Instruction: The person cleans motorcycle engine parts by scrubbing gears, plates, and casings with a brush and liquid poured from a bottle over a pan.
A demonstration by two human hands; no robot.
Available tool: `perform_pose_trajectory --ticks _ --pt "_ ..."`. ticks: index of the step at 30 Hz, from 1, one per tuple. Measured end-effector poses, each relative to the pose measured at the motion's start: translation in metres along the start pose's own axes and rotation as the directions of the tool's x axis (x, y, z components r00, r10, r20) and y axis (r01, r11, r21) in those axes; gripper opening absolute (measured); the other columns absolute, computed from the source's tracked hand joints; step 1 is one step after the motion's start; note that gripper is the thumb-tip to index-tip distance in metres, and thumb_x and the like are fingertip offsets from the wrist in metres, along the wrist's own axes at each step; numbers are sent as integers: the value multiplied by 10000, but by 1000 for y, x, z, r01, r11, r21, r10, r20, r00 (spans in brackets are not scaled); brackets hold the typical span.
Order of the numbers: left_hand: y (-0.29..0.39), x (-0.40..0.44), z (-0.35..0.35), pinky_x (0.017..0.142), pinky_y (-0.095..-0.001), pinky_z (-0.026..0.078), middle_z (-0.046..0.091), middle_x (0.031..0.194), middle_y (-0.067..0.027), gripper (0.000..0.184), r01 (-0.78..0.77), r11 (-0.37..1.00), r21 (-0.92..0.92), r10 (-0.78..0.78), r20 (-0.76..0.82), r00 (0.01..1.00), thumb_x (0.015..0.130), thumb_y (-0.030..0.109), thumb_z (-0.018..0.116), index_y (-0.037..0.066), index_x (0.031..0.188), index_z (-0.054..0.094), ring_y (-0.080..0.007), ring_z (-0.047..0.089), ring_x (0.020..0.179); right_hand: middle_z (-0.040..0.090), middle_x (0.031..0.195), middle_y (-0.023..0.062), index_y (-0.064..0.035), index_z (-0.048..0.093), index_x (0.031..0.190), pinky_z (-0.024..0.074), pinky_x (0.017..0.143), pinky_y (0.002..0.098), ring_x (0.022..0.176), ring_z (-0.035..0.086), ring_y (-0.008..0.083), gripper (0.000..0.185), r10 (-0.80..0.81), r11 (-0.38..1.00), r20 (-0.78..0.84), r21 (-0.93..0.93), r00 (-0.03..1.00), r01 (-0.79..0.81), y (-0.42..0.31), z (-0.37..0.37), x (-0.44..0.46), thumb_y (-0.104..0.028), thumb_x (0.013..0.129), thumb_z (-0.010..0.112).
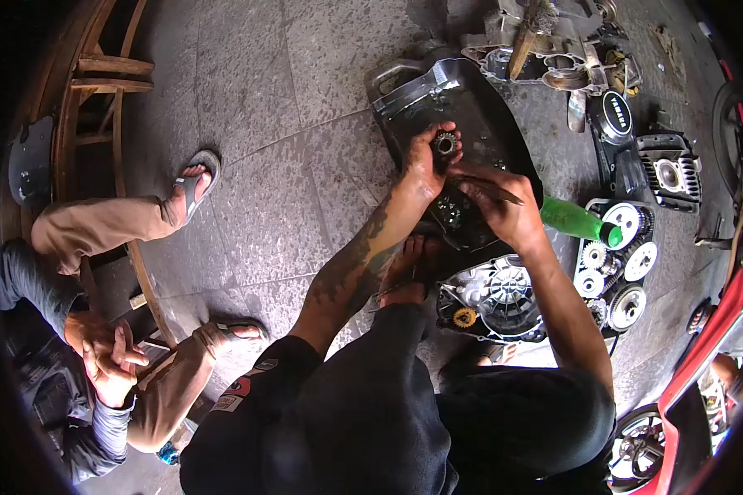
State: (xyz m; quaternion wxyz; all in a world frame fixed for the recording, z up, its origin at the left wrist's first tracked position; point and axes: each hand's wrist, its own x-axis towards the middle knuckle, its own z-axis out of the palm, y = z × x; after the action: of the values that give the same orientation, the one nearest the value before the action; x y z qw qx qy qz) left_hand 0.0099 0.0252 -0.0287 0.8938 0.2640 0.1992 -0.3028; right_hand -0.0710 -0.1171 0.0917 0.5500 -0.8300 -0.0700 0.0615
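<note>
My left hand (425, 165) is closed around a small toothed metal gear (445, 143) with a hole through its middle. It holds the gear above a black plastic tray (516, 136) that has wet, dark liquid in it. My right hand (513, 213) grips a slim brown stick-like handle (494, 190) just below and to the right of the gear. Its working end is hidden near my left hand, so I cannot tell the tool's exact kind. A green plastic bottle (570, 218) lies beside my right wrist.
An engine cover (508, 297) lies by my feet. Right of it stands a tray of gears (627, 307). Engine cases (553, 62), a wooden-handled brush (523, 51), a YAMAHA cover (616, 113) and a cylinder head (670, 173) lie beyond. Another person's hands (111, 359) are at left.
</note>
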Motion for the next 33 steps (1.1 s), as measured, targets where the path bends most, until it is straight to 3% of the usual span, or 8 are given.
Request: perform_pose_trajectory --ticks 4,8,12,16,20,24,28,33 --pt "-1 -4 5 753 -367 518 621 926 -104 325 -4 997 72 5 -13 1000 981 246 359 39 987 609 -230 610 815 665 1035 156 -48 659 1066 514 813 345 950 652 316 248 -225 970 -174 -129 959 204 0 -7 12 -24 820 634" --pt "0 -9 5 731 -351 513 626 924 -84 319 -5 999 35 4 14 1000 985 270 369 54 1005 604 -205 608 821 664 1081 128 -26 660 1059 491 889 339 1023 635 267 257 -34 995 71 -87 997 40 5 -3 0 2 808 616" --pt "-2 -6 5 737 -335 501 633 937 -55 302 -14 995 98 11 31 999 984 278 383 73 1035 599 -193 607 841 670 1056 129 -27 661 1060 501 860 338 978 649 269 252 -175 982 -160 -91 971 162 4 -8 9 -5 814 611" --pt "0 -7 12 741 -326 495 635 948 -44 293 1 992 124 -1 2 1000 978 273 397 73 1052 597 -193 614 843 664 1062 152 -39 662 1059 512 829 338 961 655 289 264 -106 990 39 -90 994 109 6 -8 3 10 802 627" --pt "2 -15 27 704 -311 479 621 902 -15 237 -114 968 221 129 -55 990 913 259 469 115 1006 632 -162 602 799 671 1051 144 -38 666 1050 517 805 324 928 666 275 250 -141 990 -286 -51 948 132 5 -11 7 5 807 624" --pt "7 -21 30 721 -340 488 584 934 -15 268 -66 958 279 123 -193 973 855 265 481 124 1037 620 -179 592 774 673 1053 136 -50 672 1061 519 807 314 917 671 256 237 -12 996 73 88 997 6 0 -20 3 -28 834 611" --pt "3 -13 23 691 -321 489 539 925 -23 301 -156 931 330 202 -112 973 818 213 452 132 1070 597 -185 579 753 688 1015 115 -40 683 1028 525 788 314 922 675 241 218 -36 999 -262 22 965 43 -14 -16 12 -16 815 642" --pt "4 -15 27 683 -317 495 511 886 -22 311 -196 948 251 233 -131 964 797 149 455 127 1075 592 -194 586 788 686 1011 130 -34 670 1036 525 784 305 903 679 262 218 4 995 -50 101 999 1 2 -1 -3 -24 820 639"
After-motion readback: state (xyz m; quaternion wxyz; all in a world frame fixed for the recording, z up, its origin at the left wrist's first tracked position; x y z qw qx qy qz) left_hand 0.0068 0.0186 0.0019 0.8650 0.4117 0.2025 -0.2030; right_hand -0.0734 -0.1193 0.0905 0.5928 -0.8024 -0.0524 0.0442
